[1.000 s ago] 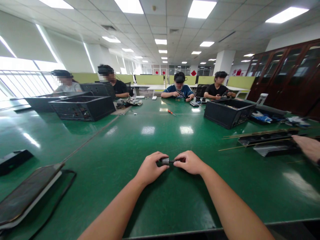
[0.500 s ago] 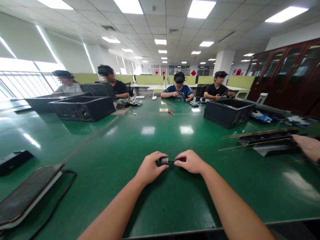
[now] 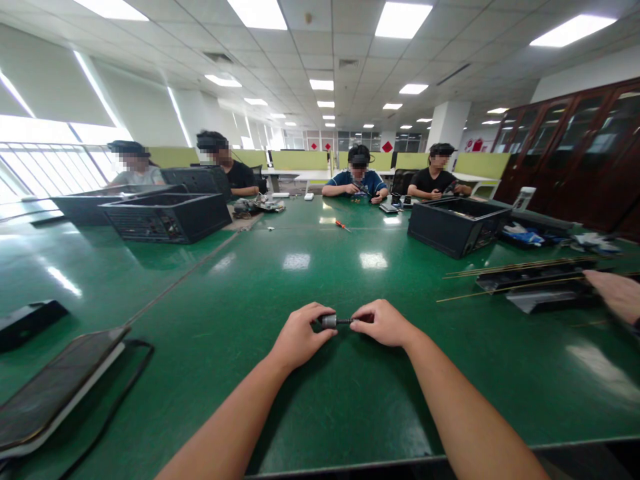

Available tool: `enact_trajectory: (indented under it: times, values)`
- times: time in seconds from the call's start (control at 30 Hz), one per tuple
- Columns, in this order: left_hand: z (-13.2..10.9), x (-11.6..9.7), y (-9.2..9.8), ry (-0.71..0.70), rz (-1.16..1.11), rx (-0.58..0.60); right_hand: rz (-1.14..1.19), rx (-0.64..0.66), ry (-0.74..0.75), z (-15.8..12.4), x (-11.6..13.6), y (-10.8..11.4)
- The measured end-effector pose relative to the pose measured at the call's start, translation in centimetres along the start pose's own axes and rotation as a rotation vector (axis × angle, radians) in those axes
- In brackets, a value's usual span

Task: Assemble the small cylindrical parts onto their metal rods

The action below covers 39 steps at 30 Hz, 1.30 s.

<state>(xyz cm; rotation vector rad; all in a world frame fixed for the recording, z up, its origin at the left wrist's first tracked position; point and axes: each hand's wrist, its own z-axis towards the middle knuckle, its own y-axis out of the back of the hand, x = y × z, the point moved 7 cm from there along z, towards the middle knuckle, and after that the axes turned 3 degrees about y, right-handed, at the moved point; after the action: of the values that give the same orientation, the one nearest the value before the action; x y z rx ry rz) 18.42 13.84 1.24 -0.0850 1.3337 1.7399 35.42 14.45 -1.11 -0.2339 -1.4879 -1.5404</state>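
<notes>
My left hand (image 3: 300,333) rests on the green table (image 3: 320,393) with its fingers closed round a small grey metal cylinder (image 3: 329,321). My right hand (image 3: 383,323) is closed on the other end of the same piece, where a thin dark shaft sticks out towards it. What lies inside the right fist is hidden. Both forearms reach in from the bottom of the view.
A flat dark panel (image 3: 55,387) lies at the near left. Open black computer cases stand at the far left (image 3: 165,215) and far right (image 3: 455,227). Thin rods and black trays (image 3: 535,280) lie at the right, by another person's hand (image 3: 617,293). Several people sit along the far side.
</notes>
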Motion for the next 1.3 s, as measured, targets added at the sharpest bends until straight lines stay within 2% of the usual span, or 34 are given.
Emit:
enact_trajectory:
  times: [1.3]
  values:
    - [0.0,0.3,0.4,0.010,-0.016,-0.020,0.035,-0.009,-0.043,-0.1,-1.0,0.9]
